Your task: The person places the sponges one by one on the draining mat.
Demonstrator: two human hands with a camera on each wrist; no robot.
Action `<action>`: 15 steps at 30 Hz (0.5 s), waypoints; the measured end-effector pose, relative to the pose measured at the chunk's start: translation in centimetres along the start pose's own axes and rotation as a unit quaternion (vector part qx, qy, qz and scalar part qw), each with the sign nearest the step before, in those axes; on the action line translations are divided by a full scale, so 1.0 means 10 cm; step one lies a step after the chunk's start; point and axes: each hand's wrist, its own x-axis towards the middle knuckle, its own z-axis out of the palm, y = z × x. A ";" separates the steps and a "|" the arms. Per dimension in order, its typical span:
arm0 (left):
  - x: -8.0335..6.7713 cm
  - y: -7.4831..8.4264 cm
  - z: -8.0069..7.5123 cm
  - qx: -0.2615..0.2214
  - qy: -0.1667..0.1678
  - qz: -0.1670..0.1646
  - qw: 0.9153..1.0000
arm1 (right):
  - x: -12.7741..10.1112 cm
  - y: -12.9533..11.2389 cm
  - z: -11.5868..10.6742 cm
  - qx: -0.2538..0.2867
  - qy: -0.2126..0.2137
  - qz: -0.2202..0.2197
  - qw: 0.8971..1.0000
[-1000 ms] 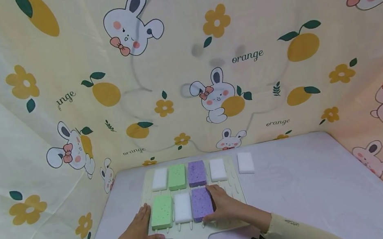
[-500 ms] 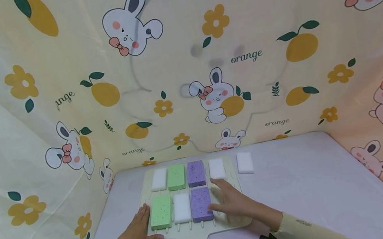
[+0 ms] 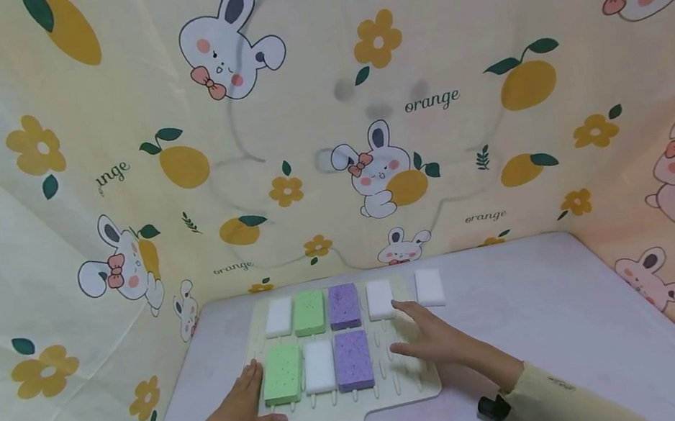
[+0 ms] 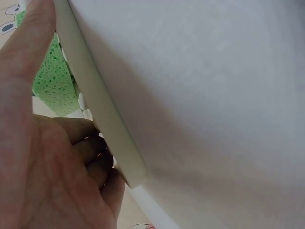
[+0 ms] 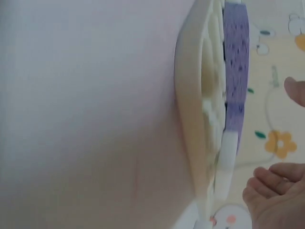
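Right hand [image 3: 431, 338] off the near purple sponge [image 3: 353, 361], lifted and shifted right (fingers spread), nearer the loose white sponge [image 3: 430, 287]

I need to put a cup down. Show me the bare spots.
Free: the table right of the rack, past the loose white sponge; also the rack's front-right slot under the right hand. Crowded: the rack's other seven slots, and by the left hand.
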 end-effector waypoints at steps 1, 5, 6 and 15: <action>0.00 0.00 0.00 0.000 -0.001 0.000 1.000 | 0.00 0.02 -0.03 -0.002 0.000 -0.001 1.000; -0.02 0.01 0.00 0.001 0.000 0.002 1.000 | -0.01 0.11 -0.15 -0.010 0.005 -0.006 1.000; -0.02 0.01 -0.01 0.000 0.001 0.003 1.000 | -0.02 0.13 -0.18 -0.012 0.008 -0.007 1.000; -0.02 0.02 -0.01 -0.002 -0.001 0.002 1.000 | 0.02 0.36 -0.38 -0.027 0.018 0.009 0.999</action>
